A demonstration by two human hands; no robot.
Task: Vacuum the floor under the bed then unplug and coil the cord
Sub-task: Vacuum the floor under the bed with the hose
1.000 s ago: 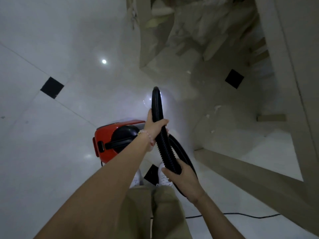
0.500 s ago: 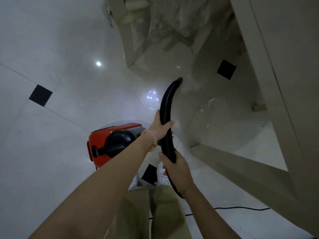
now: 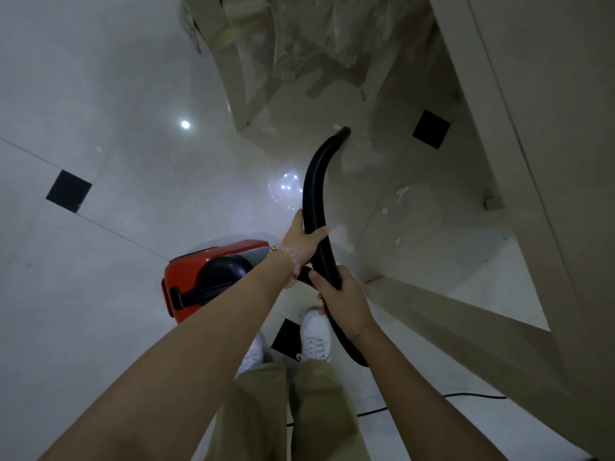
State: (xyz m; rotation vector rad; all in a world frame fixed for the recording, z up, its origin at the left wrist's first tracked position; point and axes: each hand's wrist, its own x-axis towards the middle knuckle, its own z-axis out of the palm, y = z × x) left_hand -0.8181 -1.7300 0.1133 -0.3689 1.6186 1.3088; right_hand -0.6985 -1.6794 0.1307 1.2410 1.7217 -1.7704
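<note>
1. The ribbed black hose [image 3: 316, 194] looks light and bendy, likely to flop; best held close together mid-length
2. Left hand [image 3: 304, 242] wraps it further up, right hand [image 3: 342, 301] nearer the red vacuum [image 3: 196, 277], both grips closed on it
3. Its tip points under the bed frame [image 3: 466, 314]

Hose [image 3: 314, 194]: stretches hidden inside both hands; lower loop passes behind the right forearm.
Vacuum cleaner [image 3: 186, 281]: right side covered by the left forearm.
Cord [image 3: 472, 396]: thin, one end lost behind the trouser legs, plug unseen.
Left shoe [image 3: 251, 356]: mostly concealed by the arm.
Bed frame [image 3: 532, 161]: cut off at top and right edges.
Scraps [image 3: 401, 193] on the floor: too small to identify.
</note>
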